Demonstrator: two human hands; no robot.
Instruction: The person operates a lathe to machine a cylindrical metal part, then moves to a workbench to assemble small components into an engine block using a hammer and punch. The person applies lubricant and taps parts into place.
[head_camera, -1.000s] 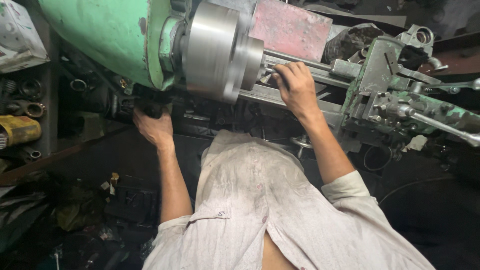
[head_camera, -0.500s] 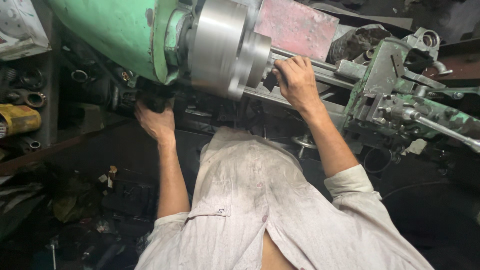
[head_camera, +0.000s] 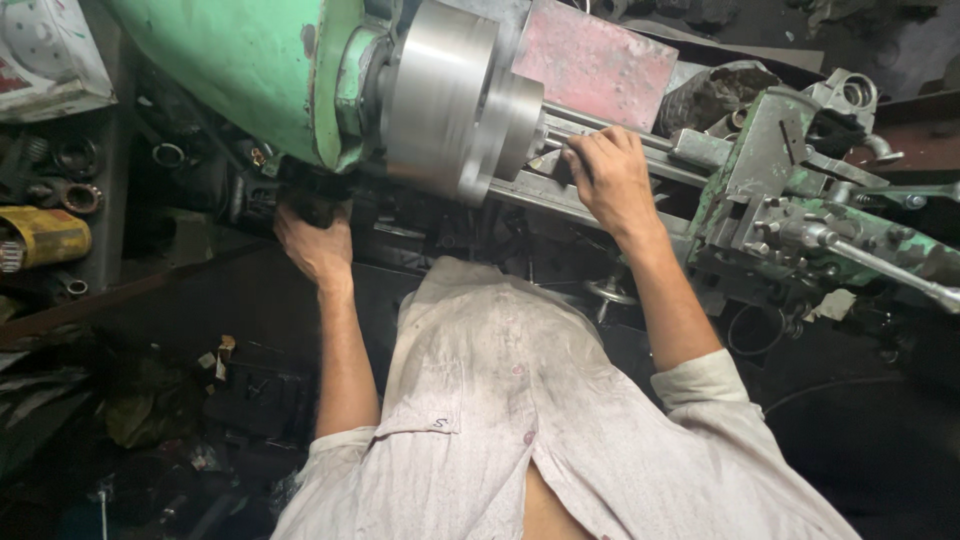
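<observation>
Centre frame, the right hand (head_camera: 605, 175) curls its fingers on a small part just right of the chuck (head_camera: 450, 100). The left hand (head_camera: 315, 245) grips a dark knob (head_camera: 310, 200) lower left, under the headstock (head_camera: 240, 70).

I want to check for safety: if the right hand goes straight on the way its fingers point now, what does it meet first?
Probably the steel chuck: the right hand rests on the lathe bed, fingers pointing at it, though depth is unclear.

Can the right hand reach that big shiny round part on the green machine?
Probably yes. The right hand is on the rails just beside the shiny chuck, and nothing sits between them.
</observation>
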